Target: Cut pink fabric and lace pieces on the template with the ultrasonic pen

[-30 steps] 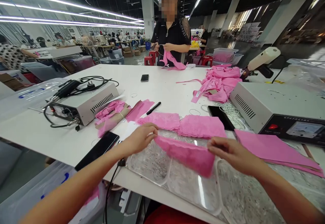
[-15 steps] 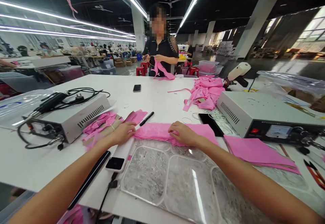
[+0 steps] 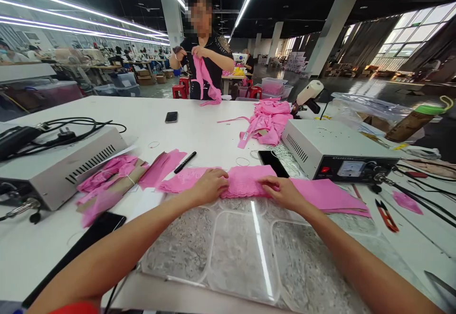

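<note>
A strip of pink lace fabric (image 3: 245, 182) lies across a clear, panelled plastic board (image 3: 244, 252) at the table's front. My left hand (image 3: 210, 185) rests on the strip's left part, its bent fingers gripping the cloth. At the right part of the lace, my right hand (image 3: 283, 191) has thumb and fingers closed on the edge. My palms and wrists cover some of the fabric. Flat pink pieces (image 3: 329, 195) extend to the right of my right hand.
A black pen (image 3: 185, 162) and a dark phone (image 3: 274, 163) lie beyond the lace. Grey machine boxes (image 3: 338, 150) flank the work area. Red-handled snips (image 3: 386, 215) lie at right. Across the white table (image 3: 142, 114), a person (image 3: 204, 48) holds pink fabric, near a pink pile (image 3: 269, 121).
My view has turned right. My left hand has moved right along the lace, closer to my right hand. The person opposite has raised the pink fabric.
</note>
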{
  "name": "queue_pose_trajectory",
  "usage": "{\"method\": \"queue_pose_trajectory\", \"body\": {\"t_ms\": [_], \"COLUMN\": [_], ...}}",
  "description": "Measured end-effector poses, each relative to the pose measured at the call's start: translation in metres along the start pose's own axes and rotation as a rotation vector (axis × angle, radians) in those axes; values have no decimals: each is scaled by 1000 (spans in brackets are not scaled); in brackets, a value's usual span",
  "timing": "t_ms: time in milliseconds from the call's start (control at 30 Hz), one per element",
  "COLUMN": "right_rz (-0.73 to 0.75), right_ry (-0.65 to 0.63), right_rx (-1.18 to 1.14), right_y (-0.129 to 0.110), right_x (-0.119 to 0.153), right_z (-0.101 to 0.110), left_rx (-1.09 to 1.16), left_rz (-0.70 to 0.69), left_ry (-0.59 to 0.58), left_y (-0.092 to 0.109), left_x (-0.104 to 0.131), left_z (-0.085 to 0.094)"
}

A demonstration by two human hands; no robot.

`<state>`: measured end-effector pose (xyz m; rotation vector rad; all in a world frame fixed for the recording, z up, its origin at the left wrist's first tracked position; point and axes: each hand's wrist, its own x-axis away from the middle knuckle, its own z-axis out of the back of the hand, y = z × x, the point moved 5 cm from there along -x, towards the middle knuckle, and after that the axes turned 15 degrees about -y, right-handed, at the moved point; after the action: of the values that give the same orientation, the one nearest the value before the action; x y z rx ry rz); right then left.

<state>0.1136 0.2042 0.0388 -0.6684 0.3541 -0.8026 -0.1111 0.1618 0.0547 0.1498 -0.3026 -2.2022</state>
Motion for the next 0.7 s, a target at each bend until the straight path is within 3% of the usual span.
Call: {"method": "queue_pose_trajectory", "body": {"t_ms": [333, 567, 700], "right_rz": [41, 93, 91], "right_ry": [14, 122, 167], "right_rx": [2, 207, 328], "right_y": [-4, -41, -37], "right_x": [1, -12, -22], "right_z": [2, -16, -17], "left_rx": [201, 283, 287], "left_rz": [85, 61, 33], "left_ry": [22, 135, 166], "left_y": [-11, -7, -4], "left_x": [-8, -10, 6], "left_z": [21, 36, 43]}}
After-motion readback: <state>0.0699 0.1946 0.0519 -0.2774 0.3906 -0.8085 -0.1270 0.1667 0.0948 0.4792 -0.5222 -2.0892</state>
